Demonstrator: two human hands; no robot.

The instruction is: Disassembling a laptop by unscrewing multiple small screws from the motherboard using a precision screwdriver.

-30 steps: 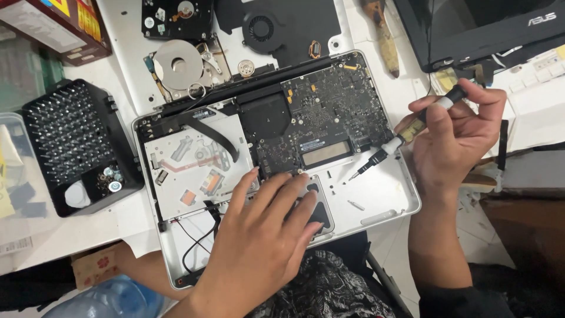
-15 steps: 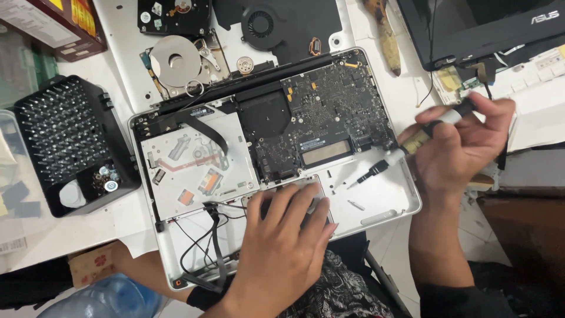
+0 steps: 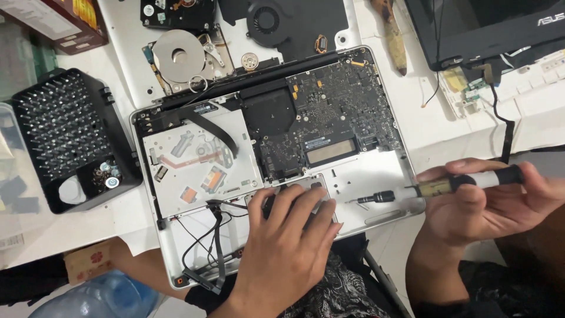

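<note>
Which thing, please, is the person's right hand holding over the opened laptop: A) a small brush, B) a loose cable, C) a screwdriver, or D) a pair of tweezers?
C: the right hand grips a screwdriver with a black and pale handle, its thin tip pointing left over the laptop, while the left hand rests flat on it.

Hands: two, a left hand (image 3: 288, 247) and a right hand (image 3: 488, 203)
Screwdrivers: one (image 3: 438, 187), in the right hand
Opened laptops: one silver case (image 3: 376, 171), centre
Circuit boards: one (image 3: 329, 121), far half of the case
Bit boxes: one black box (image 3: 70, 138), left
Hard drives: one opened drive (image 3: 179, 56), far left
Fans: one black fan (image 3: 268, 20), far centre
Black laptops: one (image 3: 482, 26), far right
Water bottles: one blue bottle (image 3: 97, 297), near left
Cardboard boxes: one (image 3: 56, 23), far left corner
</note>
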